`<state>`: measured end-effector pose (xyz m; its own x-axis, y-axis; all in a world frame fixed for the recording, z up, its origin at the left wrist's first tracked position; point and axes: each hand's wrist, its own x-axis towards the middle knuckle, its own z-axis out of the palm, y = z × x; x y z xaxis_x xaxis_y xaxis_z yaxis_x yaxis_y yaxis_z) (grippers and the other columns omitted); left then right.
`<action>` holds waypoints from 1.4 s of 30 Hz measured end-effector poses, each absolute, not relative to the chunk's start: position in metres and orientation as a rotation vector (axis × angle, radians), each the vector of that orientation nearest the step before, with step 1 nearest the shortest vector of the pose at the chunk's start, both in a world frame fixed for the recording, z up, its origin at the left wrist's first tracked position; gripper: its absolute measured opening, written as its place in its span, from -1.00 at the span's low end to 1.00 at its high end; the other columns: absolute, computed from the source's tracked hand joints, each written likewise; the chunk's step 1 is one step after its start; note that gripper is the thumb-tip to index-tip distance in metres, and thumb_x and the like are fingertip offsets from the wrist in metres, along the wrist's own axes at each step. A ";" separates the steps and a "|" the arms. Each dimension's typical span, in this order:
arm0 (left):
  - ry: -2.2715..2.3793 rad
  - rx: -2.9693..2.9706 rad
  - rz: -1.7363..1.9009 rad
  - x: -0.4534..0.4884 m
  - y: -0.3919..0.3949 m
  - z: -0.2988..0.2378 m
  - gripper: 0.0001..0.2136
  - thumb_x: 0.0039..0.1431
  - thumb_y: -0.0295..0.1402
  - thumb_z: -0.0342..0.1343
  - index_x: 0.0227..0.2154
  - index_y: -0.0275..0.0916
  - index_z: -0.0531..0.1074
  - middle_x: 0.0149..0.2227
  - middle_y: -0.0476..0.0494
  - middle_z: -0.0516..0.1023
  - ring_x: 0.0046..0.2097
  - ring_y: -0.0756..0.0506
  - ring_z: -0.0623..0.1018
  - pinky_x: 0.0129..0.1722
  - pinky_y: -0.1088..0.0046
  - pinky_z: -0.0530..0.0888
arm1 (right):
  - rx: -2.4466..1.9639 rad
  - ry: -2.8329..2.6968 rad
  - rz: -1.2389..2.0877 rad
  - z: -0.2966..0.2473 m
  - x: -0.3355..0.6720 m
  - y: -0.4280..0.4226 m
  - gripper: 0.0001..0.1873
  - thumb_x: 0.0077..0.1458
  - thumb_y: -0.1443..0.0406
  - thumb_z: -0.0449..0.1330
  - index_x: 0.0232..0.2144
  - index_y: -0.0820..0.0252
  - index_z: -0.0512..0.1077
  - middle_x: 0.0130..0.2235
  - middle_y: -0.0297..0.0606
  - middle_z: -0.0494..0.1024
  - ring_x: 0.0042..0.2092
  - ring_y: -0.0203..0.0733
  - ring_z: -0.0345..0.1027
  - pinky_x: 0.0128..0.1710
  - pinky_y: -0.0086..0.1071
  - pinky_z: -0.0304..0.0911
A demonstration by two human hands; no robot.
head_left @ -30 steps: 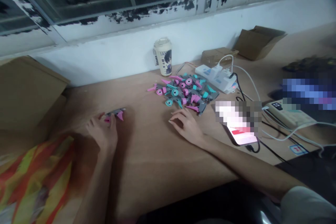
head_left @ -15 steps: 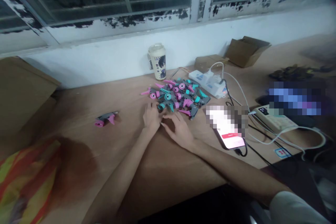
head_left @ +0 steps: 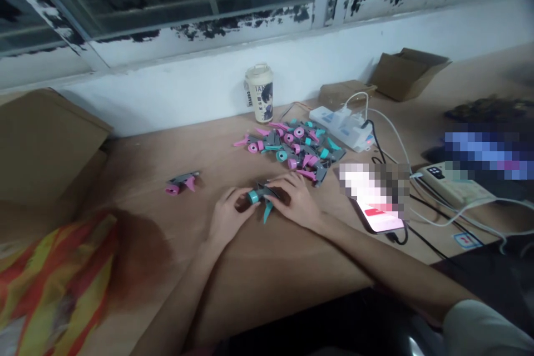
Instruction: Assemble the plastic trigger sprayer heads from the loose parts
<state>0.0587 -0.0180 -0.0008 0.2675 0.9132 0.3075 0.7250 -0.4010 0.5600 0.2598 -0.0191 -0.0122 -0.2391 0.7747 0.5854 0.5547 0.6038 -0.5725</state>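
My left hand [head_left: 227,217] and my right hand [head_left: 295,200] meet over the wooden table [head_left: 250,256], both closed on a grey spray trigger with a teal nozzle and teal lever [head_left: 261,197]. The left fingers pinch the teal nozzle end, the right fingers cover the grey body. Just beyond lies a pile of grey, pink and teal spray triggers [head_left: 294,144]. A single grey and pink trigger [head_left: 182,182] lies apart to the left.
A paper coffee cup [head_left: 259,92] stands by the wall. A white power strip [head_left: 344,125] with cables, a lit phone [head_left: 381,208] and cardboard boxes [head_left: 406,65] are to the right. A large cardboard box [head_left: 41,144] and a striped bag [head_left: 45,283] are at left.
The left hand left the pink trigger on the table, went to the pile, and both hands have drawn back toward me with a teal trigger between them.
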 end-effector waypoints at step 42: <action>0.986 1.492 0.658 0.063 -0.022 0.014 -0.76 -0.08 -0.38 0.20 -0.31 -0.27 0.35 -0.33 -0.03 0.38 -0.29 -0.02 0.37 -0.25 0.43 0.30 | -0.921 -2.002 0.327 -0.014 0.242 -0.044 -0.76 0.07 0.15 0.18 -0.28 0.19 0.41 -0.36 -0.29 0.48 -0.25 -0.24 0.37 0.00 -0.18 0.12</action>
